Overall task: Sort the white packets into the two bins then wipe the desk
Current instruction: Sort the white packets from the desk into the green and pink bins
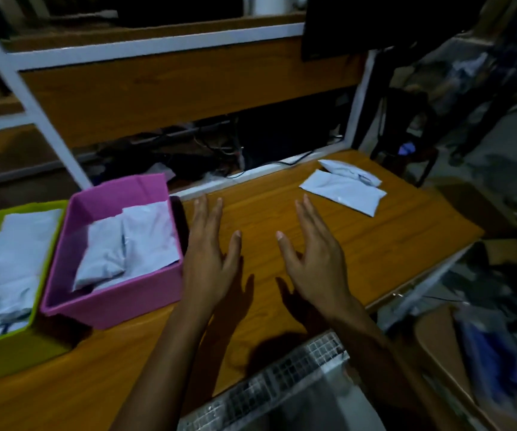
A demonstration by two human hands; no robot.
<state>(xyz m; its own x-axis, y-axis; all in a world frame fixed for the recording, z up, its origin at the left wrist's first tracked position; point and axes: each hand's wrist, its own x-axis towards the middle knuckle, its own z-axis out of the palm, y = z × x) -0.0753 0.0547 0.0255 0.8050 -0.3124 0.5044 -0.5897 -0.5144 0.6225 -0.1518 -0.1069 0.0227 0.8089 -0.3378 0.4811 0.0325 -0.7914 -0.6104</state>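
Note:
Two white packets (344, 186) lie overlapping near the desk's far right corner. A pink bin (111, 297) stands at the left with white packets (126, 244) inside it. Beside it at the far left, a green bin (42, 275) also holds white packets (8, 259). My left hand (210, 253) hovers open over the desk just right of the pink bin, holding nothing. My right hand (313, 256) is open too, fingers spread, in the middle of the desk, well short of the two loose packets.
The wooden desk (313, 219) ends at a white metal frame (244, 175) at the back, with cables in the gap behind. A checked cloth (269, 387) lies at the near edge. Clutter and a dark chair (406, 126) stand to the right.

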